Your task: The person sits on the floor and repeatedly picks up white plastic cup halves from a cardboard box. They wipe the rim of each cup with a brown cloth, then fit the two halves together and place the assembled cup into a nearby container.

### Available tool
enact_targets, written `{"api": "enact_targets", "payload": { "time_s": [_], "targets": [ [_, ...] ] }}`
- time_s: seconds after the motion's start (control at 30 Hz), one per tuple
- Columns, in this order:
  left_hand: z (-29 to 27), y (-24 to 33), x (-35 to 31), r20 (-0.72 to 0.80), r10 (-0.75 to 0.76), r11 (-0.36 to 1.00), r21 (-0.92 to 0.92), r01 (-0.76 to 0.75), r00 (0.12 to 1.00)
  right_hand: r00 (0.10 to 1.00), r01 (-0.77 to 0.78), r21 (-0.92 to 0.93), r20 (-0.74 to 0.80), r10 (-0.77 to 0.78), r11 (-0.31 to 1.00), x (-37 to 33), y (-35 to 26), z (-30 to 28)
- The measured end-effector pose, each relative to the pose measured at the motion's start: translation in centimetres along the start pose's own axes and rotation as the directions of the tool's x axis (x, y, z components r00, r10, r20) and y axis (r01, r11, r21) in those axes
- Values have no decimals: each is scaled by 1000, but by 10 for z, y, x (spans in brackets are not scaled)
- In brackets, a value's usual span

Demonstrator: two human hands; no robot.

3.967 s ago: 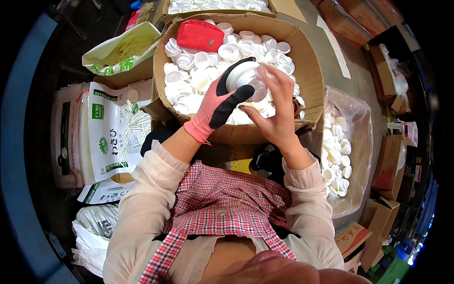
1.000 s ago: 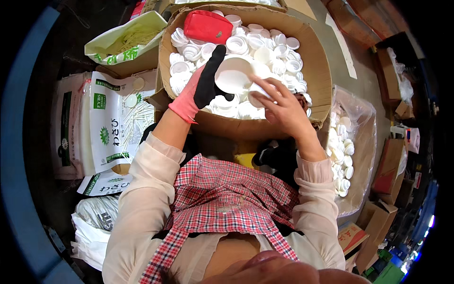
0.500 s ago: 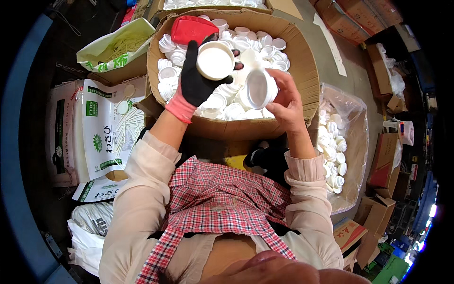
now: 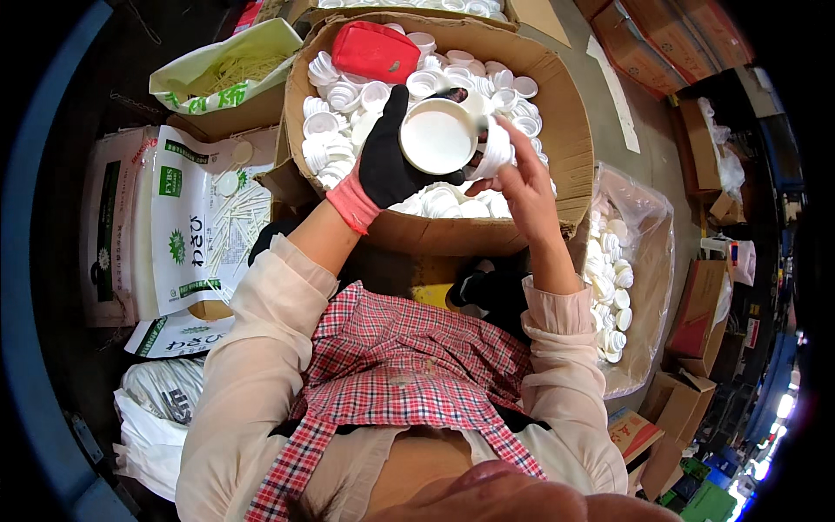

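Observation:
My left hand (image 4: pixel 385 158), in a black glove with a pink cuff, holds a round white plastic lid (image 4: pixel 438 137) with its wide face turned up. My bare right hand (image 4: pixel 529 190) grips a white ribbed plastic cap (image 4: pixel 495 151) by its side, right beside the lid; whether the two touch I cannot tell. Both hands are above a big cardboard carton (image 4: pixel 409 233) heaped with white plastic caps (image 4: pixel 325 150). On the heap, beyond my left hand, lies a red pouch (image 4: pixel 376 52).
A clear-lined carton (image 4: pixel 644 348) of white caps stands at the right. To the left are a bag of thin pale strips (image 4: pixel 252 61) and a printed sack (image 4: pixel 178 226) with white sticks on it. More cartons (image 4: pixel 703 304) line the far right.
My left hand with the lid has moved right, toward my right hand. The cap in my right hand has turned, its open end no longer facing me. The red pouch shows more fully.

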State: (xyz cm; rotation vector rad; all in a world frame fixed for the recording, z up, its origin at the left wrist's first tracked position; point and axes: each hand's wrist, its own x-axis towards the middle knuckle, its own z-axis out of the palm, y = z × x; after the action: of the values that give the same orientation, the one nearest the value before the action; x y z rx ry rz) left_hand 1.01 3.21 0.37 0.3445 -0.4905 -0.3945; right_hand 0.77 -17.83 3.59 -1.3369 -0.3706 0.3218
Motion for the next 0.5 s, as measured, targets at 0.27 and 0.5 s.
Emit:
{"api": "enact_targets", "payload": {
  "time_s": [0.27,0.5],
  "targets": [
    [5,-2,0,-288,22,984,178,31,957,891,374,-628,39,-453,682,-4,-11,5],
    [8,-21,-2,-231,196,738,674,12,953,876,385,-797,156,-456,465,-9,-13,34]
  ]
}}
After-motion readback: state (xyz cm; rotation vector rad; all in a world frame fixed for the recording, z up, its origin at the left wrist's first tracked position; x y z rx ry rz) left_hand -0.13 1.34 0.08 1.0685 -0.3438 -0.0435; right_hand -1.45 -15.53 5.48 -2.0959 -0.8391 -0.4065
